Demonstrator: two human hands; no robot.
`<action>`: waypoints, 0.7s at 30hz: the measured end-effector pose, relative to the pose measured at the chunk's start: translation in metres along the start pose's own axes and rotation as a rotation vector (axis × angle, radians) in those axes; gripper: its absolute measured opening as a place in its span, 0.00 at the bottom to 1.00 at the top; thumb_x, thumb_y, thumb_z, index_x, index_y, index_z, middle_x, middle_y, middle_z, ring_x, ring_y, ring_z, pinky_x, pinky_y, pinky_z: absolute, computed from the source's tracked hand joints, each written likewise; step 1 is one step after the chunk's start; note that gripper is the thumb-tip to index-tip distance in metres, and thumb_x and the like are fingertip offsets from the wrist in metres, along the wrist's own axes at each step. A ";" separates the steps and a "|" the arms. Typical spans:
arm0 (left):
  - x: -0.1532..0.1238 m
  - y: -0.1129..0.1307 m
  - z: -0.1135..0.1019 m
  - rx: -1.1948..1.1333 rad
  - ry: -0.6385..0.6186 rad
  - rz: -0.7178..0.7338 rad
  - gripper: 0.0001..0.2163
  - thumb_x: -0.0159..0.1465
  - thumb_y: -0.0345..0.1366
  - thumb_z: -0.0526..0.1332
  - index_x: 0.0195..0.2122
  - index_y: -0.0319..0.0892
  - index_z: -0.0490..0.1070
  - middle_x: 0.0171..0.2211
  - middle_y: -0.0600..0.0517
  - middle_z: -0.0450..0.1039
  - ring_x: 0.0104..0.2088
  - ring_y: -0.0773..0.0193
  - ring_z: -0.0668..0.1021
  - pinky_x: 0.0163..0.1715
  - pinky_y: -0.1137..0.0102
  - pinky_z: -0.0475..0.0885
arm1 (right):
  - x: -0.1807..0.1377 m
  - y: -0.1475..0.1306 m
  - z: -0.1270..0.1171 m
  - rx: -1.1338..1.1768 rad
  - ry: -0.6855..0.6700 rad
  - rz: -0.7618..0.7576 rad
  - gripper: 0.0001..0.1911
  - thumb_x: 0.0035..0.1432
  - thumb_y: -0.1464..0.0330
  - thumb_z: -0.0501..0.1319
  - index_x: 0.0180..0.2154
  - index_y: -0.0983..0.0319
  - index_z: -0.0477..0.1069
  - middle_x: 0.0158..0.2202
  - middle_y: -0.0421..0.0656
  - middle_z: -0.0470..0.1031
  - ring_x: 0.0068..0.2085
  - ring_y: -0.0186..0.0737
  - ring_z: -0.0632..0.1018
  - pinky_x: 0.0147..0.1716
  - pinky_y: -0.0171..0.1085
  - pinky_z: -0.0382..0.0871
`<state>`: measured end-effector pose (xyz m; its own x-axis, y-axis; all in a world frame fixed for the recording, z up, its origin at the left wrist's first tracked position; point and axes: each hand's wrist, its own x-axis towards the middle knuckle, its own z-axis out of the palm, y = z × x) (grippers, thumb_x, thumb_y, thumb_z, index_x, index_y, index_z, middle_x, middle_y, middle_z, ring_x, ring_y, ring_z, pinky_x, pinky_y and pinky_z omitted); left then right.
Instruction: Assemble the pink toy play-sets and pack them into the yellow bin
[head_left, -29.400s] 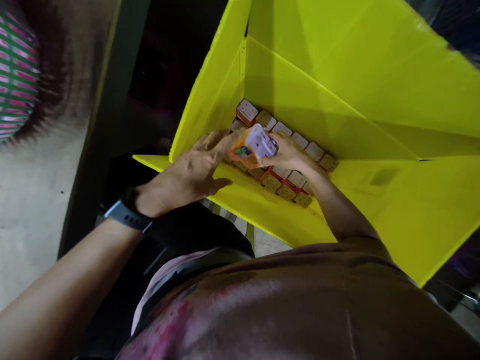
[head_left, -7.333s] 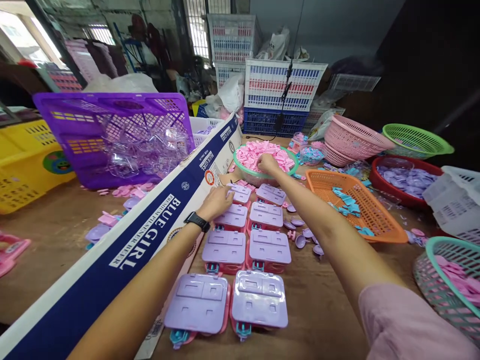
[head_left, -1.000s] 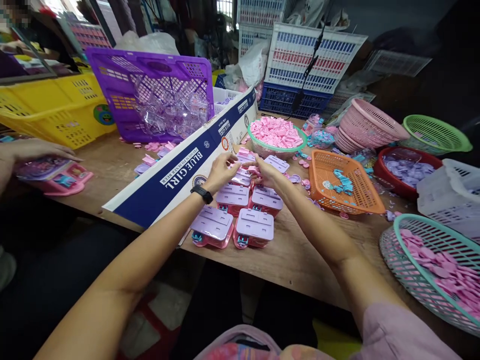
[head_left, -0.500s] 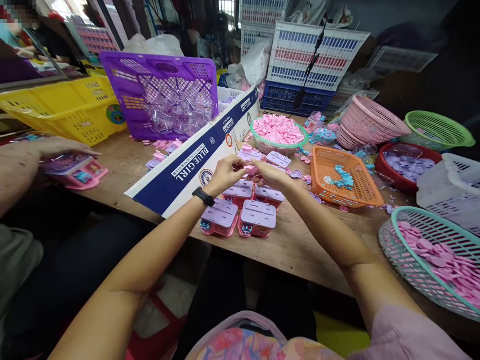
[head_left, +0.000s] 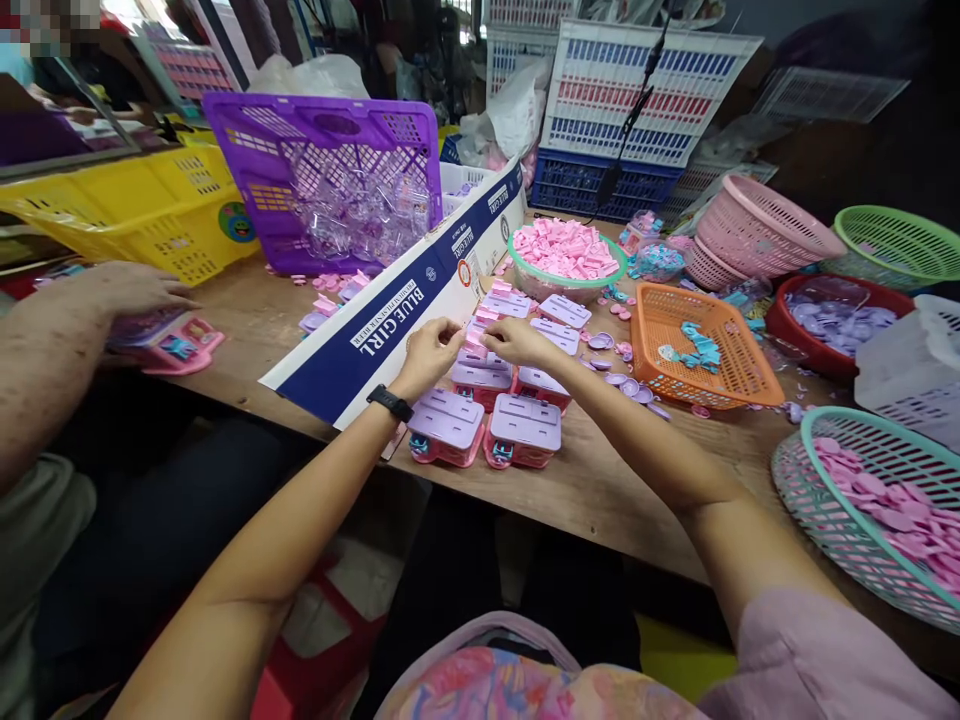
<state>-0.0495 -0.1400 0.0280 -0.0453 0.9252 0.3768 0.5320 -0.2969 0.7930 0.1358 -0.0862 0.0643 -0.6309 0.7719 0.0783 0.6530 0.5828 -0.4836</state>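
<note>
Several small pink toy houses with lilac slotted tops (head_left: 525,420) stand grouped on the table before me. Over the middle of the group, my left hand (head_left: 429,358) is closed, thumb and finger pinched beside a small pink plastic piece (head_left: 475,342); what lies in that pinch is hidden. From the other side my right hand (head_left: 519,343) is also closed, its fingertips at the same pink piece. This piece sits on a lilac top, and further pink pieces stand on the tops behind it.
A printed cardboard strip (head_left: 397,320) runs along the left. Behind are a bowl of pink pieces (head_left: 566,250) and a purple crate (head_left: 322,110). An orange basket (head_left: 705,385) and a green basket (head_left: 817,450) stand right. A co-worker's hand (head_left: 127,290) rests on another toy at far left.
My hands have moved slightly left and apart, uncovering the pink piece between them. The view has shifted a little. The co-worker's hand still lies on its toy.
</note>
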 end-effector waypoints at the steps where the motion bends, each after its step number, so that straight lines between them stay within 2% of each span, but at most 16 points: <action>1: 0.002 -0.004 0.001 -0.010 -0.047 -0.021 0.10 0.63 0.42 0.62 0.34 0.41 0.76 0.33 0.50 0.78 0.35 0.61 0.77 0.38 0.68 0.69 | 0.003 0.000 0.001 -0.092 -0.015 -0.007 0.17 0.66 0.71 0.58 0.23 0.65 0.70 0.22 0.39 0.67 0.26 0.33 0.62 0.30 0.37 0.48; 4: 0.006 -0.014 0.007 -0.116 -0.124 -0.110 0.13 0.59 0.47 0.66 0.33 0.41 0.75 0.32 0.51 0.77 0.35 0.61 0.76 0.37 0.68 0.68 | 0.010 0.002 0.008 -0.250 -0.046 -0.026 0.16 0.69 0.71 0.57 0.28 0.67 0.75 0.28 0.45 0.74 0.29 0.36 0.66 0.31 0.37 0.50; 8: 0.006 -0.019 0.012 -0.356 -0.171 -0.206 0.19 0.52 0.51 0.71 0.33 0.40 0.75 0.32 0.52 0.75 0.35 0.63 0.75 0.37 0.69 0.66 | 0.012 0.013 0.013 -0.292 -0.032 -0.129 0.16 0.72 0.69 0.56 0.34 0.67 0.77 0.34 0.48 0.77 0.32 0.38 0.70 0.32 0.36 0.52; 13: 0.003 -0.020 0.012 -0.534 -0.200 -0.348 0.20 0.46 0.47 0.75 0.31 0.39 0.73 0.30 0.54 0.72 0.32 0.67 0.72 0.34 0.71 0.65 | 0.009 0.021 0.016 -0.279 0.009 -0.218 0.16 0.73 0.67 0.55 0.36 0.66 0.76 0.36 0.48 0.76 0.35 0.39 0.72 0.33 0.36 0.54; 18: 0.004 -0.015 0.013 -0.507 -0.121 -0.458 0.20 0.41 0.42 0.76 0.30 0.41 0.69 0.28 0.57 0.67 0.28 0.69 0.69 0.28 0.73 0.62 | 0.001 0.020 0.031 -0.230 0.078 -0.204 0.17 0.75 0.67 0.54 0.36 0.66 0.76 0.38 0.47 0.75 0.36 0.39 0.72 0.35 0.36 0.57; 21: 0.005 -0.010 0.011 -0.458 -0.099 -0.455 0.23 0.39 0.44 0.76 0.30 0.43 0.67 0.26 0.58 0.65 0.27 0.68 0.69 0.28 0.73 0.62 | -0.004 0.017 0.036 -0.202 0.097 -0.157 0.16 0.75 0.65 0.55 0.39 0.65 0.77 0.39 0.47 0.77 0.38 0.39 0.74 0.36 0.35 0.58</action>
<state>-0.0451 -0.1301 0.0167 -0.0915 0.9931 -0.0736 0.0633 0.0796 0.9948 0.1338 -0.0885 0.0247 -0.6943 0.6832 0.2261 0.6270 0.7285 -0.2760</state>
